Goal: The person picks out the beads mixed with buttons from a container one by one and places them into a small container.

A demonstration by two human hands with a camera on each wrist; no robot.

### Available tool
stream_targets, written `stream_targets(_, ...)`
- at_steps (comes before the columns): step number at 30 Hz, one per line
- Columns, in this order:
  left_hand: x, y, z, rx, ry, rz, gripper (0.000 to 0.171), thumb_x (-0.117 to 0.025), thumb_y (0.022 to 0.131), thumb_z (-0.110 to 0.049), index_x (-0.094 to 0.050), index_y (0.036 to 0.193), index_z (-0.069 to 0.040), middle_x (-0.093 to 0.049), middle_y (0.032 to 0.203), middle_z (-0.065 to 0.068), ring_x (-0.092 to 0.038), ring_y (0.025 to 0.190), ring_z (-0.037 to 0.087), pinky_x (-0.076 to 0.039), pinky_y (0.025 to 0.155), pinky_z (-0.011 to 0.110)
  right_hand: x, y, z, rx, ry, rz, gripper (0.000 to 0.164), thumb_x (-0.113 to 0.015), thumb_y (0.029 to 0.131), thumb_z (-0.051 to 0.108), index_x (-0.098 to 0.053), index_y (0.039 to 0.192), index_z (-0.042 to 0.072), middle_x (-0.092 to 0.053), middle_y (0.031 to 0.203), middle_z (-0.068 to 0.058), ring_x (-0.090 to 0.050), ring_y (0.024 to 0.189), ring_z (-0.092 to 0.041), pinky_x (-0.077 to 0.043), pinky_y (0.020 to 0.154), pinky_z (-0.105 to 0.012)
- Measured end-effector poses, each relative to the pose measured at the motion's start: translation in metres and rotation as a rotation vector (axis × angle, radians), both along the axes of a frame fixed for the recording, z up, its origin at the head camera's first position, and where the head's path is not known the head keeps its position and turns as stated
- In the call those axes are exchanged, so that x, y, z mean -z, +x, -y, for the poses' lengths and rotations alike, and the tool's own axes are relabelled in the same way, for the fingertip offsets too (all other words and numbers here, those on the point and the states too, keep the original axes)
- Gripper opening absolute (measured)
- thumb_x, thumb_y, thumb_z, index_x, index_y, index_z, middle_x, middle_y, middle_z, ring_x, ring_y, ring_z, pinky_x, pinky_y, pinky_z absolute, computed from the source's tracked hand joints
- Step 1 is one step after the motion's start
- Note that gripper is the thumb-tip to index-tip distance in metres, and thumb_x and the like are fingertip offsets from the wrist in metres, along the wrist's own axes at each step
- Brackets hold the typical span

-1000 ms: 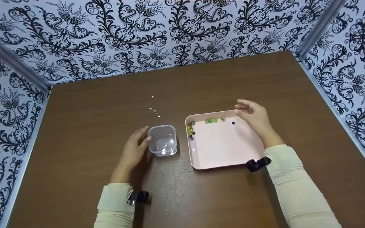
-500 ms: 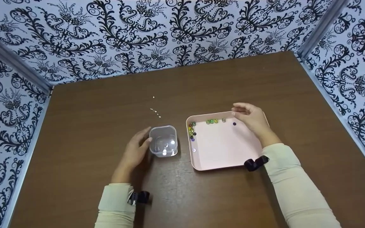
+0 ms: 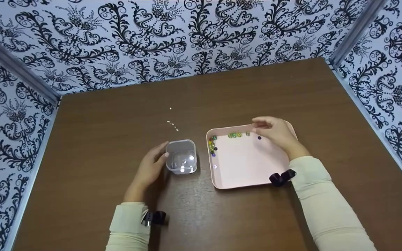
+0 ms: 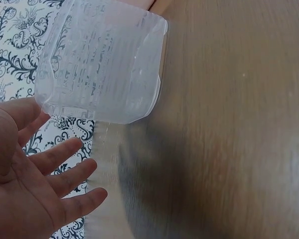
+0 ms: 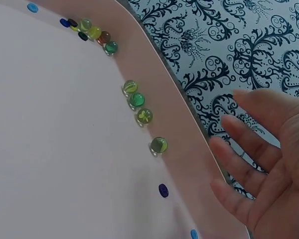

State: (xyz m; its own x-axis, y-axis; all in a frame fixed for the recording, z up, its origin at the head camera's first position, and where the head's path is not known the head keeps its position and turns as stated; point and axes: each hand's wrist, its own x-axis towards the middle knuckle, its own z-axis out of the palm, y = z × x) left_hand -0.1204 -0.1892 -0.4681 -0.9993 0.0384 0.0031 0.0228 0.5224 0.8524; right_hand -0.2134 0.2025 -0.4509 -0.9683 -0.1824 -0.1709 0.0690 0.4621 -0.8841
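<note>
My left hand [image 3: 149,165] touches the left side of a clear plastic container [image 3: 181,157], fingers spread and fairly straight. In the left wrist view, the container [image 4: 99,64] stands just past the thumb side of that hand. Above the far right part of a pink tray [image 3: 246,160] hovers my right hand [image 3: 277,134], holding nothing, its fingers loosely bent. Glass marbles [image 5: 144,116] lie along the tray's far wall, with more in the far left corner. A dark blue button [image 5: 163,190] lies near the right hand. Light blue buttons [image 5: 33,7] also lie in the tray.
Brown wooden table [image 3: 117,118] lies under everything. Small white specks [image 3: 173,124], perhaps light reflections, show behind the container. Patterned panels [image 3: 152,42] border the table at the back and sides.
My right hand has moved a little left and toward me over the tray. The left hand stays at the container, and the marbles and buttons keep their places.
</note>
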Motion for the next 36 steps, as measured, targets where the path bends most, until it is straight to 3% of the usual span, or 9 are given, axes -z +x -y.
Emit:
stream_targets(6, -0.001, -0.001, -0.002, 0.0, 0.0, -0.005, 0.039, -0.056, 0.096, -0.008, -0.054, 0.134, 0.001, -0.051, 0.139, 0.023, -0.04, 0.134, 0.039, -0.027, 0.114, 0.05, 0.003, -0.003, 0.001, -0.06, -0.008, -0.003, 0.043, -0.067, 0.088, 0.008, -0.058, 0.128, -0.004, -0.065, 0.118, -0.021, -0.061, 0.095, -0.013, -0.051, 0.074, -0.017)
stream_targets(10, -0.002, -0.001, -0.002, 0.008, -0.003, -0.006, 0.04, -0.056, 0.096, -0.007, -0.054, 0.135, 0.001, -0.05, 0.139, 0.022, -0.039, 0.134, 0.039, -0.026, 0.114, 0.049, 0.005, -0.003, 0.002, -0.082, 0.034, -0.036, 0.04, -0.068, 0.088, 0.007, -0.061, 0.125, -0.003, -0.065, 0.116, -0.021, -0.061, 0.096, -0.019, -0.051, 0.072, -0.016)
stream_targets(15, -0.002, -0.002, -0.003, 0.005, 0.004, -0.008, 0.041, -0.056, 0.096, -0.008, -0.053, 0.136, 0.0, -0.05, 0.14, 0.022, -0.039, 0.135, 0.038, -0.026, 0.114, 0.049, 0.009, -0.004, 0.001, -0.103, 0.123, -0.082, 0.037, -0.069, 0.087, 0.011, -0.065, 0.122, -0.001, -0.066, 0.116, -0.019, -0.061, 0.105, -0.03, -0.048, 0.082, -0.024)
stream_targets(22, -0.001, 0.0, 0.0, 0.006, 0.005, 0.001, 0.042, -0.056, 0.096, -0.009, -0.052, 0.137, -0.001, -0.048, 0.142, 0.022, -0.038, 0.136, 0.037, -0.025, 0.115, 0.049, 0.013, -0.005, 0.003, -0.125, 0.133, -0.09, 0.037, -0.068, 0.086, 0.009, -0.064, 0.121, -0.003, -0.066, 0.116, -0.02, -0.06, 0.109, -0.034, -0.048, 0.09, -0.036)
stream_targets(25, 0.0, 0.0, 0.001, 0.007, 0.008, 0.003, 0.042, -0.056, 0.097, -0.009, -0.051, 0.138, -0.002, -0.047, 0.142, 0.021, -0.038, 0.136, 0.037, -0.026, 0.115, 0.049, 0.014, -0.006, 0.004, -0.13, 0.125, -0.097, 0.035, -0.067, 0.086, 0.007, -0.065, 0.12, -0.003, -0.067, 0.115, -0.02, -0.061, 0.107, -0.034, -0.048, 0.089, -0.034)
stream_targets(32, 0.002, -0.001, 0.0, 0.034, 0.116, 0.013, 0.044, -0.053, 0.096, -0.003, -0.047, 0.139, 0.003, -0.044, 0.144, 0.025, -0.041, 0.134, 0.037, -0.03, 0.113, 0.047, 0.017, -0.009, 0.005, -0.126, 0.093, -0.066, 0.035, -0.065, 0.085, 0.003, -0.065, 0.119, -0.005, -0.067, 0.113, -0.022, -0.062, 0.104, -0.033, -0.049, 0.077, -0.019)
stream_targets(36, 0.002, -0.001, 0.0, 0.025, 0.089, 0.009, 0.043, -0.054, 0.096, -0.004, -0.049, 0.138, 0.002, -0.045, 0.143, 0.024, -0.039, 0.135, 0.037, -0.028, 0.114, 0.047, 0.02, -0.009, 0.007, -0.152, 0.105, -0.066, 0.035, -0.064, 0.085, 0.002, -0.065, 0.119, -0.005, -0.067, 0.114, -0.022, -0.062, 0.106, -0.034, -0.05, 0.083, -0.025)
